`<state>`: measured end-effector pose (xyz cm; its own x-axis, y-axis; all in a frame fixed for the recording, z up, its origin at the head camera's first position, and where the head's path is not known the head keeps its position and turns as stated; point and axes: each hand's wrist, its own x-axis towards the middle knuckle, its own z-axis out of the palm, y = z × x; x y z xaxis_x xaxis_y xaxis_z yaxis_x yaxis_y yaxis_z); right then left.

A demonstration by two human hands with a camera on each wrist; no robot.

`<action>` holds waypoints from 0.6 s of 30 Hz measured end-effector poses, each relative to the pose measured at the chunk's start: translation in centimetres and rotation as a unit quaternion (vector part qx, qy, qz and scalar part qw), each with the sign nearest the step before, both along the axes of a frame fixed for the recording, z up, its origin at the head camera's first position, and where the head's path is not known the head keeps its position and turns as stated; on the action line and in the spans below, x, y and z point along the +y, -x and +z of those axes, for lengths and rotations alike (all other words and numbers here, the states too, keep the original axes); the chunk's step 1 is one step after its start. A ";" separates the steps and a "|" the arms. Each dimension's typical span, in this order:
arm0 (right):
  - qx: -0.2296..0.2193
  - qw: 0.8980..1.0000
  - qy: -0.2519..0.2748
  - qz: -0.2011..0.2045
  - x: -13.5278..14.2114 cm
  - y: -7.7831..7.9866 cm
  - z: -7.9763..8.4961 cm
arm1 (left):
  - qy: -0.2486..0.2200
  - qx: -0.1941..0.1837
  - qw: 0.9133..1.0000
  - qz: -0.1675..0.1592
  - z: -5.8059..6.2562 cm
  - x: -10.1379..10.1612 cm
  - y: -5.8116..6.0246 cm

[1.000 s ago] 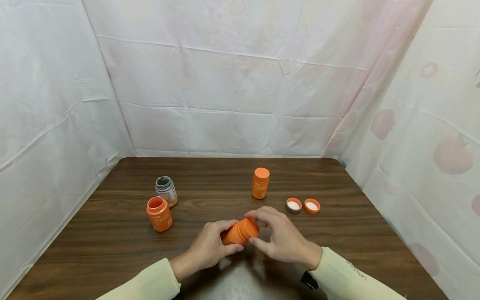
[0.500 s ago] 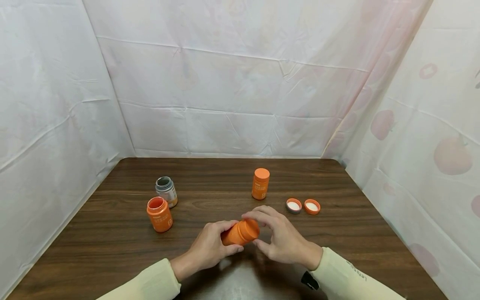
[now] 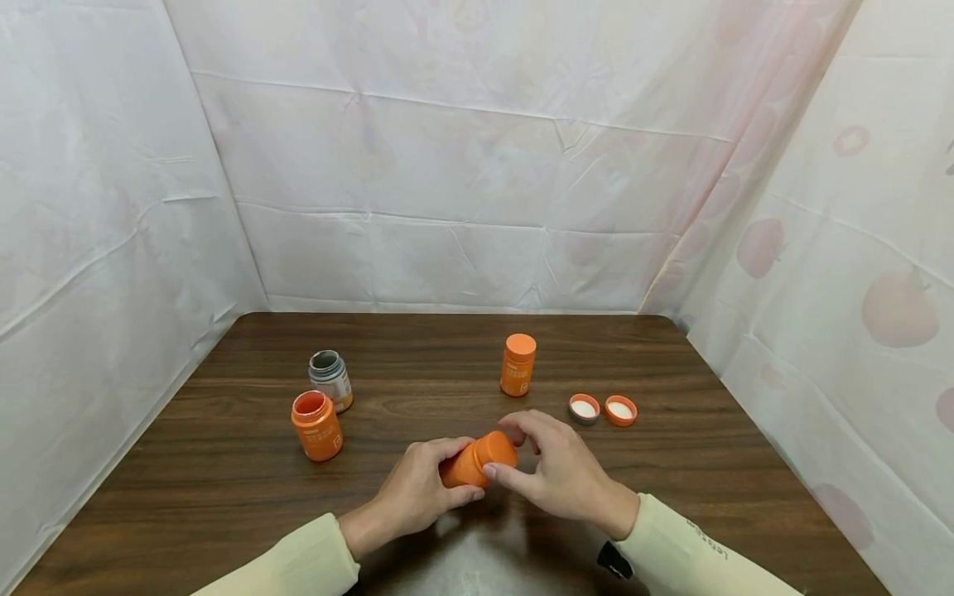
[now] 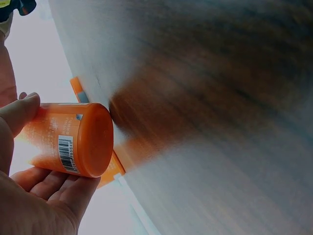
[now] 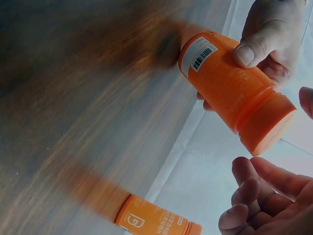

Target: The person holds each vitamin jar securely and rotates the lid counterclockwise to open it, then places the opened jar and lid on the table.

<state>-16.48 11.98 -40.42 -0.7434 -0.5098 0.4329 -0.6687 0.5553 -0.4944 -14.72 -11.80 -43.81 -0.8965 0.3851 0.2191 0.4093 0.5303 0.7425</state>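
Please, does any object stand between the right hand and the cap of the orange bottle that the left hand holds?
Nothing visible stands between the right hand and the cap; the hand is close beside it. The standing capped bottle, grey-sided cap and loose orange cap are farther back on the table.

On the surface [image 3: 417, 356], at left, the near bottle [image 3: 321, 435] stands before the far bottle [image 3: 334, 386]; a third bottle [image 3: 517, 374] stands behind the held bottle [image 3: 464, 468], left of two caps [image 3: 584, 409].
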 end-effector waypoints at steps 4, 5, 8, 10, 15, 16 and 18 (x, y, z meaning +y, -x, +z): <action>-0.004 1.000 -0.011 -0.008 0.0 0.0 0.0 | 0.000 -0.002 1.000 0.000 0.0 0.0 0.0; -0.005 1.000 -0.013 -0.009 -0.1 0.0 0.0 | 0.000 -0.003 1.000 0.000 0.0 0.0 0.0; -0.010 1.000 -0.014 -0.009 -0.1 0.0 0.0 | 0.000 -0.003 1.000 -0.001 0.1 0.1 0.0; -0.010 1.000 -0.013 -0.007 -0.2 0.0 0.0 | 0.000 -0.003 1.000 0.000 0.1 0.1 0.0; -0.002 1.000 -0.006 0.001 -0.2 0.1 -0.1 | 0.000 -0.001 1.000 -0.002 0.1 0.0 0.0; 0.000 1.000 -0.005 0.004 -0.2 0.1 -0.1 | 0.000 -0.001 1.000 -0.003 0.1 0.0 0.0; 0.005 1.000 -0.004 0.011 -0.1 0.1 -0.2 | 0.000 -0.001 1.000 -0.003 0.1 0.0 0.0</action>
<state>-16.61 11.83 -40.60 -0.7278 -0.5295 0.4357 -0.6855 0.5449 -0.4829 -14.73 -11.76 -43.73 -0.8942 0.3911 0.2179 0.4118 0.5275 0.7430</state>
